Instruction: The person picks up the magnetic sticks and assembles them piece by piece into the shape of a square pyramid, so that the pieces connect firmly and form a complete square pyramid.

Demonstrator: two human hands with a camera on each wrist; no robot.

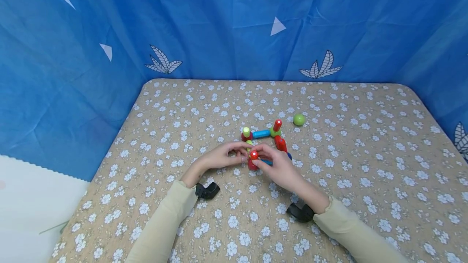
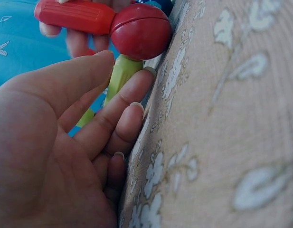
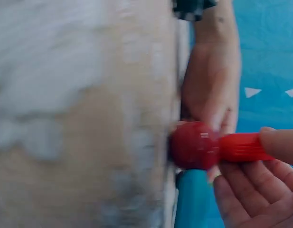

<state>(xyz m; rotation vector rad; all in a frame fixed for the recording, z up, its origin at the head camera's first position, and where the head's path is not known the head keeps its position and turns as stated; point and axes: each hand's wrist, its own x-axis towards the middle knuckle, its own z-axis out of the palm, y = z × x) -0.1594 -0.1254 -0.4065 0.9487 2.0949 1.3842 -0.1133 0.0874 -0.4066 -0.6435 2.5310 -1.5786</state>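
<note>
A red ball [image 2: 141, 33] rests on the tablecloth at the near corner of a frame built of coloured rods and balls. From its top a red rod [image 3: 243, 147] stands up, and my right hand [image 1: 279, 167] pinches it between thumb and fingers. On the ball's left, my left hand [image 1: 226, 155] holds a yellow-green rod [image 2: 122, 73] that joins the ball, thumb on one side and fingers on the other. A blue rod [image 3: 191, 197] meets the same ball. My hands partly cover the frame in the head view.
Behind my hands, the frame's far side has a blue rod [image 1: 261, 134] between a dark red ball and a green ball, each bearing an upright rod. A loose green ball [image 1: 299, 119] lies farther back right. Blue curtain [image 1: 234, 23] borders the flowered tablecloth [image 1: 365, 153].
</note>
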